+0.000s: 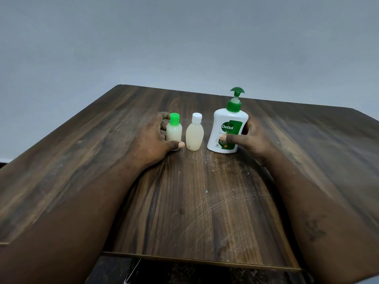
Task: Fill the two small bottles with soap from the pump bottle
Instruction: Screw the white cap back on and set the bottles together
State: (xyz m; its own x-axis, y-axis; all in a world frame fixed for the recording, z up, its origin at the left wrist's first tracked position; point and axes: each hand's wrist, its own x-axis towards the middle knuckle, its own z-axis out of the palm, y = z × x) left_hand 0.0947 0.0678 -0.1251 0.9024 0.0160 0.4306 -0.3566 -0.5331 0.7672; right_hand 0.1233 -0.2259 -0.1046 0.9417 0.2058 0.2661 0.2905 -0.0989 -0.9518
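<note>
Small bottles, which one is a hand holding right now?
The green-capped small bottle, gripped by the left hand; the white-capped one stands untouched beside it.

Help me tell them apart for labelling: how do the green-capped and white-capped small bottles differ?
The green-capped bottle has a straight, cylindrical body; the white-capped bottle is oval, widest in the middle. The left hand grips the green-capped bottle, while the white-capped bottle stands free between it and the pump bottle, which the right hand holds. Both stand upright, capped, and hold pale cloudy liquid.
</note>
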